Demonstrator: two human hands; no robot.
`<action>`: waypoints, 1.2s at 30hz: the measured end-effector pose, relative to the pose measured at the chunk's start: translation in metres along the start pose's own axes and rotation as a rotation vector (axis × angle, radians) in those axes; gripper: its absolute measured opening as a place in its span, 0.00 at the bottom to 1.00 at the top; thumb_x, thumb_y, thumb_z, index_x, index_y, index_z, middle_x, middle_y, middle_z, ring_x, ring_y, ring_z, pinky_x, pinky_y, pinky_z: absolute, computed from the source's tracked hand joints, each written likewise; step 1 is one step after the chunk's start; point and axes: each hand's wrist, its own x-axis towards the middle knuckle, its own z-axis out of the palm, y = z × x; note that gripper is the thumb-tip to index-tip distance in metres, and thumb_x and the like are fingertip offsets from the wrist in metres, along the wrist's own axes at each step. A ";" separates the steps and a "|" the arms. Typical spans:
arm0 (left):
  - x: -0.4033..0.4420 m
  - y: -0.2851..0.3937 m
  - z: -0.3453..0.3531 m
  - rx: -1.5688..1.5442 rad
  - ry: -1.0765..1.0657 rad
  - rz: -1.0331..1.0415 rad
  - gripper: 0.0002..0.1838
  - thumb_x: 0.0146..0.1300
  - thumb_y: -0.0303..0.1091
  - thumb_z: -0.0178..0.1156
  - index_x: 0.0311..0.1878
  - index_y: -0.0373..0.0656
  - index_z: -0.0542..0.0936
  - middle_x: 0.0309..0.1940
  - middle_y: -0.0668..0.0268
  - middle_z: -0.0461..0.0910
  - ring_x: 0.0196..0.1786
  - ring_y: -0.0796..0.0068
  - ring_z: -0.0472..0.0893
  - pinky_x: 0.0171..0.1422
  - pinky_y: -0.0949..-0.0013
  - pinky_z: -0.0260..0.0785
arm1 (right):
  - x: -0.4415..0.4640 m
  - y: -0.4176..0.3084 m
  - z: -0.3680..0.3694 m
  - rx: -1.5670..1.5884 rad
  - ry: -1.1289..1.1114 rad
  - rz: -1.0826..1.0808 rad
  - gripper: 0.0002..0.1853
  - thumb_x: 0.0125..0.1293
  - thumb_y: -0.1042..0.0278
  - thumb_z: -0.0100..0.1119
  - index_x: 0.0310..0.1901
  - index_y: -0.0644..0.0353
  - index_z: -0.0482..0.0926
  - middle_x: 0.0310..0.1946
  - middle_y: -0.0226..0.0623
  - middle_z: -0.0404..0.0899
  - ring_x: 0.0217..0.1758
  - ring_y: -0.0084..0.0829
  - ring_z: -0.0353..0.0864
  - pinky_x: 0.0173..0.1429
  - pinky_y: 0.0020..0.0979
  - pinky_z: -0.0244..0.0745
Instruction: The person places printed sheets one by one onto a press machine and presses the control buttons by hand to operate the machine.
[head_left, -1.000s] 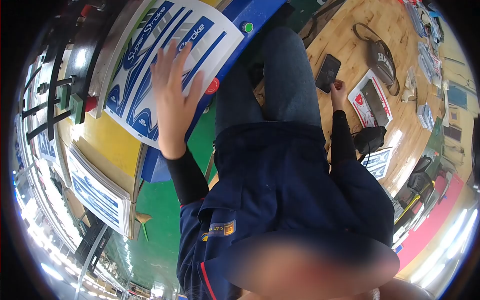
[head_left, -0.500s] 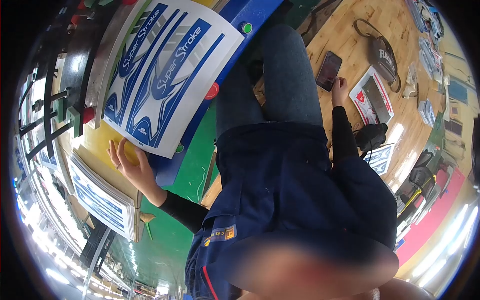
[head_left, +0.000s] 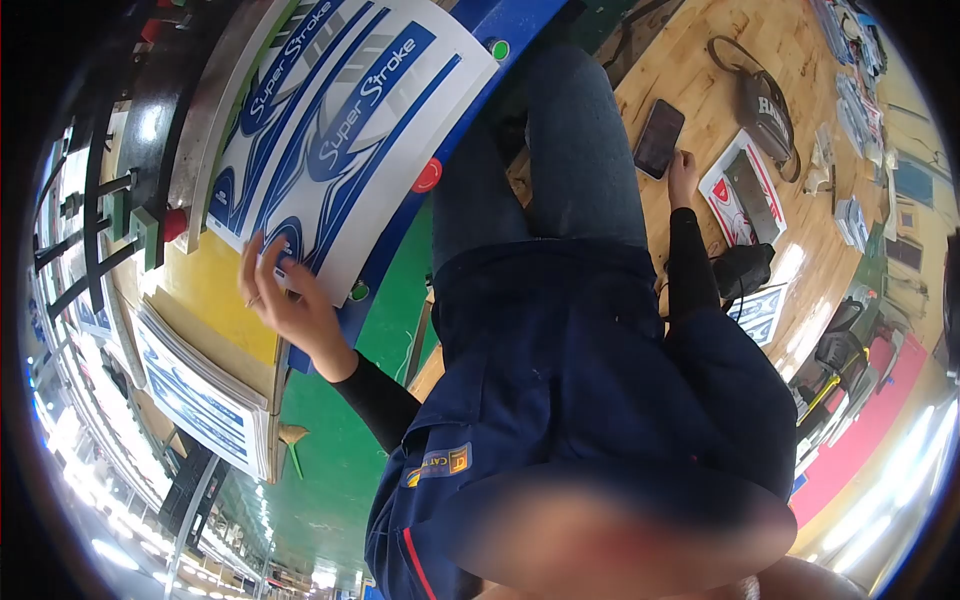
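"Loosely spread, was it, that left grip?"

"Yes, and holding nothing I could see. Its fingers were over the near end of the printed sheet; I couldn't tell whether they pressed on it."

"Where did the sheet lie?"

"On the machine bed, beside the blue edge with the red button. Its long axis ran out from the left grip, along that edge, toward the far green button, so most of it lay beyond the fingertips."

"Which hand was nearer?"

"The left, plainly. The right grip was well apart, over the wooden counter, just beside the phone near the counter's edge. Whether it pinched anything, I couldn't tell."
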 end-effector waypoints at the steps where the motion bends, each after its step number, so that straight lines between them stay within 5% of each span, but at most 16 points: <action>1: 0.004 0.011 0.007 -0.062 -0.035 -0.007 0.13 0.64 0.27 0.59 0.51 0.40 0.84 0.60 0.59 0.81 0.72 0.50 0.71 0.75 0.47 0.61 | 0.003 0.002 0.001 0.040 -0.013 0.027 0.18 0.71 0.55 0.60 0.42 0.66 0.83 0.30 0.42 0.85 0.35 0.35 0.85 0.43 0.36 0.77; 4: 0.016 0.041 0.022 0.113 -0.236 0.304 0.18 0.66 0.32 0.62 0.59 0.48 0.83 0.64 0.61 0.77 0.73 0.51 0.69 0.78 0.43 0.57 | 0.005 0.004 0.002 0.056 -0.029 0.051 0.19 0.71 0.54 0.59 0.42 0.67 0.83 0.31 0.43 0.85 0.36 0.35 0.85 0.44 0.35 0.76; 8: 0.020 0.051 0.048 0.241 -0.263 0.255 0.27 0.69 0.45 0.62 0.71 0.59 0.74 0.75 0.64 0.67 0.79 0.55 0.63 0.83 0.43 0.49 | 0.001 0.001 0.002 0.021 -0.013 0.055 0.20 0.71 0.53 0.59 0.42 0.68 0.83 0.31 0.43 0.85 0.36 0.36 0.85 0.44 0.36 0.77; 17: 0.043 0.049 0.053 0.219 -0.228 0.262 0.25 0.66 0.44 0.65 0.67 0.57 0.77 0.72 0.61 0.70 0.77 0.51 0.64 0.79 0.43 0.56 | 0.002 0.010 0.002 0.128 -0.066 0.031 0.19 0.71 0.55 0.62 0.43 0.68 0.82 0.32 0.40 0.84 0.37 0.29 0.82 0.44 0.32 0.76; 23: 0.054 0.041 0.052 0.187 -0.171 0.213 0.25 0.66 0.43 0.65 0.66 0.55 0.79 0.71 0.59 0.72 0.74 0.50 0.67 0.79 0.47 0.55 | 0.005 0.029 0.002 0.240 -0.108 -0.149 0.11 0.70 0.64 0.63 0.43 0.66 0.81 0.32 0.33 0.80 0.35 0.24 0.77 0.42 0.28 0.74; 36: 0.046 0.036 0.038 0.194 -0.175 0.109 0.25 0.67 0.42 0.65 0.67 0.56 0.78 0.72 0.59 0.71 0.76 0.49 0.66 0.80 0.47 0.54 | 0.005 0.021 0.000 0.208 -0.075 -0.033 0.13 0.70 0.61 0.63 0.43 0.66 0.81 0.30 0.35 0.79 0.34 0.27 0.76 0.39 0.32 0.72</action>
